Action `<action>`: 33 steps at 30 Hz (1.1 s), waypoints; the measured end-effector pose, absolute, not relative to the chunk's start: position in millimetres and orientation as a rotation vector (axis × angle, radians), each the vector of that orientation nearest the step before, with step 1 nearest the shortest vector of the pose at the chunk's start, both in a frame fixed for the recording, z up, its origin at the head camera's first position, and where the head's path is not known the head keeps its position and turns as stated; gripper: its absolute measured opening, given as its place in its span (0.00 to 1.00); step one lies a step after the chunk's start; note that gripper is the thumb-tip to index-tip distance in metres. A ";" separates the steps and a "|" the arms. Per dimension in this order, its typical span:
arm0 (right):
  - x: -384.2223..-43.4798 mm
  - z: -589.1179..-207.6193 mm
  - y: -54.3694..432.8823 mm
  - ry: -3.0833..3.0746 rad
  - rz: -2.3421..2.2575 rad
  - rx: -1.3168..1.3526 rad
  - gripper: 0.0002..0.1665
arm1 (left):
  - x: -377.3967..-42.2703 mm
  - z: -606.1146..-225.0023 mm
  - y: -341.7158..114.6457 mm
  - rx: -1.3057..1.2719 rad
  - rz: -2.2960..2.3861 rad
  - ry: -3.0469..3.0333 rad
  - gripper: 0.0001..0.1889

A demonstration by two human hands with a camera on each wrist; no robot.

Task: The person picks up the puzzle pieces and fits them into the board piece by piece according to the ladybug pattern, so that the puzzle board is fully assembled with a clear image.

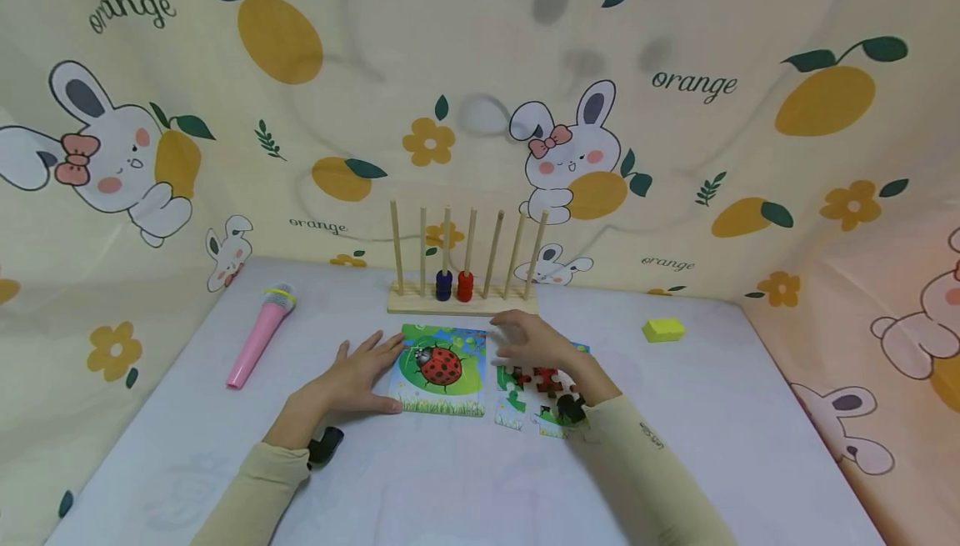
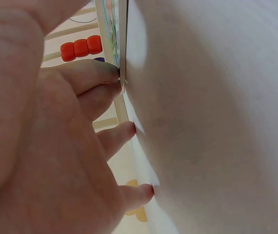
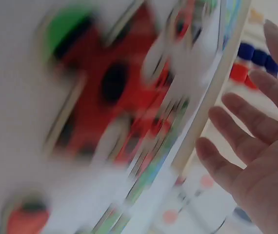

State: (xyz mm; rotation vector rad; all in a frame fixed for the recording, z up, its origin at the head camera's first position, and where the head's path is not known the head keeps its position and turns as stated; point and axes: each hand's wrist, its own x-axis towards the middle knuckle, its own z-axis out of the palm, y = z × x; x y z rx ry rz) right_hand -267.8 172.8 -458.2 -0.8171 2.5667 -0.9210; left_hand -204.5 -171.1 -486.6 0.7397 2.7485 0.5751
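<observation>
A square board with a ladybug picture (image 1: 438,368) lies flat in the middle of the table. The left hand (image 1: 356,381) rests at its left side, fingers spread, with fingertips and thumb touching the edge. In the left wrist view two fingertips (image 2: 110,73) meet the thin board edge. Loose jigsaw pieces (image 1: 513,402) lie to the right of the board, some red with black spots, others green. Over them hovers the right hand (image 1: 534,343), its fingers loosely bent and holding nothing. Its forearm hides part of the pieces. A red puzzle piece (image 3: 114,80) looks blurred in the right wrist view.
Behind the board stands a wooden peg rack (image 1: 462,306) with blue beads (image 1: 444,285) and red beads (image 1: 465,286). A pink toy microphone (image 1: 258,338) lies at the left. A yellow block (image 1: 663,330) sits at the right. Printed cloth hangs behind the white table (image 1: 420,488).
</observation>
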 end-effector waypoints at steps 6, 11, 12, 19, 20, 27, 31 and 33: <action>-274.7 -463.1 206.0 2.631 -0.957 -0.739 0.25 | -204.2 -486.0 -171.5 0.735 0.565 2.748 0.55; -275.3 -467.9 223.6 2.649 -0.965 -0.700 0.22 | -204.8 -486.3 -170.7 0.734 0.565 2.743 0.55; -274.6 -468.3 226.2 2.647 -0.976 -0.684 0.22 | -204.9 -486.4 -170.6 0.741 0.567 2.744 0.55; -272.7 -470.6 239.8 2.671 -1.003 -0.681 0.22 | -205.4 -487.2 -171.2 0.733 0.564 2.747 0.55; -272.9 -471.1 241.0 2.677 -0.993 -0.682 0.22 | -205.5 -487.5 -171.1 0.734 0.563 2.750 0.55; -273.3 -472.5 244.5 2.678 -0.989 -0.646 0.23 | -205.5 -486.1 -170.6 0.720 0.562 2.744 0.55; -273.6 -472.6 243.6 2.690 -0.971 -0.642 0.23 | -205.1 -485.6 -169.5 0.716 0.564 2.744 0.55; -273.7 -472.6 243.2 2.699 -0.957 -0.643 0.23 | -205.0 -485.6 -169.4 0.713 0.562 2.746 0.55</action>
